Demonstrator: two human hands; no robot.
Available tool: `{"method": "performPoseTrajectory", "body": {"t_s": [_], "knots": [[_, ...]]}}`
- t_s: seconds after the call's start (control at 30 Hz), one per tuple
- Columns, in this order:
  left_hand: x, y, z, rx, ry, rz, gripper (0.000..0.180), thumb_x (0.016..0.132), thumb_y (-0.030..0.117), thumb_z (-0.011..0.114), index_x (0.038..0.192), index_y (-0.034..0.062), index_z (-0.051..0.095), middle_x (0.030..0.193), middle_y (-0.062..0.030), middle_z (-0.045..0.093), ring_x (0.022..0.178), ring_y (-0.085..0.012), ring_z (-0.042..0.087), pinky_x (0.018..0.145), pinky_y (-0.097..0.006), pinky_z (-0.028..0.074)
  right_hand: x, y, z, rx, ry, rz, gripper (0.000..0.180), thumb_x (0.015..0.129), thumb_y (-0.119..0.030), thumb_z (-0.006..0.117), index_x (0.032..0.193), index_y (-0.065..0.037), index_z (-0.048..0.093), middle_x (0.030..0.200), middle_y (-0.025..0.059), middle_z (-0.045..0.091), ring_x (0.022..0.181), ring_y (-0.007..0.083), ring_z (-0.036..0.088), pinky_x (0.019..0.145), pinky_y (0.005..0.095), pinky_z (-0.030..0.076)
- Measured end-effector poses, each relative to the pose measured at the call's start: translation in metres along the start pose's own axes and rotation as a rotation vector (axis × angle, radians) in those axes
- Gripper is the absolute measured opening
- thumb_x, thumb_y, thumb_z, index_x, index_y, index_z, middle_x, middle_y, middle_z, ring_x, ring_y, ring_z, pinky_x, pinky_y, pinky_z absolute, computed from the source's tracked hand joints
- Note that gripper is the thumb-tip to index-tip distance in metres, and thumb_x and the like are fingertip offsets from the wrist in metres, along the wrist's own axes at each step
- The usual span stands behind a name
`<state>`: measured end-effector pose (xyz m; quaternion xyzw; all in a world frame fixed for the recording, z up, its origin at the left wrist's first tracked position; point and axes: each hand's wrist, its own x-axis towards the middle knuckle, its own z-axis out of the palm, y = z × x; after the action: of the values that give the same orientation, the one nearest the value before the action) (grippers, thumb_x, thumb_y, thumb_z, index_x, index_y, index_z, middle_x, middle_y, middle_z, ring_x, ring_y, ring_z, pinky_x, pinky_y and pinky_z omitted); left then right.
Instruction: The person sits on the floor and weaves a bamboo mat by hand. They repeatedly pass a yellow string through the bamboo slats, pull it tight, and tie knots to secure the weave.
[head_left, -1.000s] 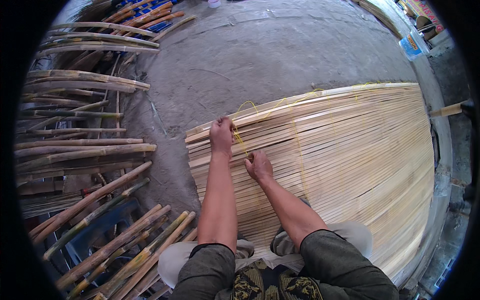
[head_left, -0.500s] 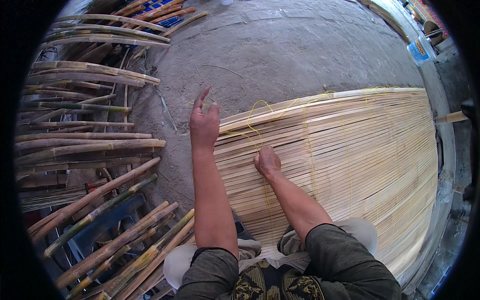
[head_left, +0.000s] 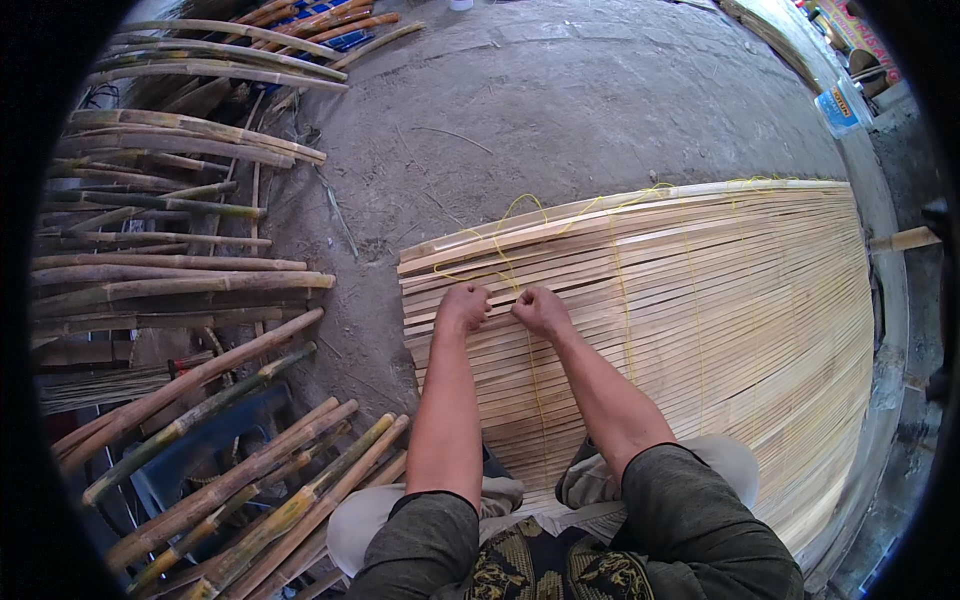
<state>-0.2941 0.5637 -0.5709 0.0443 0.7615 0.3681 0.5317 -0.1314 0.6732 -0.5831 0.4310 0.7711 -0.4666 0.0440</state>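
A wide mat of pale bamboo slats (head_left: 660, 330) lies in front of me and to the right, bound by rows of yellow string. My right hand (head_left: 541, 312) is closed in a pinch on a yellow string (head_left: 505, 259) near the mat's left part. Just left of it, my left hand (head_left: 463, 307) rests low over the slats with its fingers curled together. What those fingers hold, if anything, is too small to make out. The string's loose loops lie over the far slats and past the mat's far edge.
Bamboo poles (head_left: 190, 284) are stacked along the left side, some over a blue plastic object (head_left: 212, 440). Beyond the mat stretches a grey dusty floor (head_left: 600, 110). A white and blue bucket (head_left: 842, 108) stands at the far right by a low ledge.
My left hand came down and back from beyond the mat's far left corner, its fingers going from spread to curled beside my right hand. The right hand shifted slightly.
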Motion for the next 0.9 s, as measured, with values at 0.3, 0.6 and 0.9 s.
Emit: {"method": "performPoseTrajectory", "body": {"t_s": [0.3, 0.6, 0.9], "knots": [[-0.011, -0.033, 0.060, 0.400, 0.174, 0.079, 0.023, 0.085, 0.033, 0.073, 0.082, 0.0111, 0.079, 0.070, -0.0045, 0.071, 0.065, -0.0120, 0.064, 0.065, -0.032, 0.056, 0.009, -0.048, -0.069, 1.017, -0.410, 0.046, 0.018, 0.093, -0.019, 0.066, 0.078, -0.008, 0.065, 0.071, -0.0010, 0.056, 0.062, 0.0103, 0.051, 0.058, 0.0276, 0.043], [-0.051, -0.012, 0.106, 0.281, 0.465, -0.054, 0.025, 0.082, 0.039, 0.076, 0.092, 0.0165, 0.080, 0.101, -0.0132, 0.076, 0.097, -0.0353, 0.073, 0.085, -0.046, 0.058, -0.006, -0.097, -0.137, 1.146, -0.534, -0.247, 0.025, 0.103, -0.024, 0.061, 0.089, -0.005, 0.068, 0.081, 0.0023, 0.063, 0.072, 0.0131, 0.058, 0.068, 0.0290, 0.049], [-0.027, -0.015, 0.117, 0.365, 0.573, 0.023, 0.021, 0.086, 0.030, 0.069, 0.092, 0.0119, 0.079, 0.099, -0.0166, 0.076, 0.094, -0.0364, 0.073, 0.084, -0.045, 0.058, 0.003, -0.077, -0.138, 1.240, -0.173, -0.111, 0.026, 0.104, -0.027, 0.058, 0.105, -0.002, 0.065, 0.090, 0.0044, 0.065, 0.077, 0.0145, 0.064, 0.068, 0.0308, 0.052]]}}
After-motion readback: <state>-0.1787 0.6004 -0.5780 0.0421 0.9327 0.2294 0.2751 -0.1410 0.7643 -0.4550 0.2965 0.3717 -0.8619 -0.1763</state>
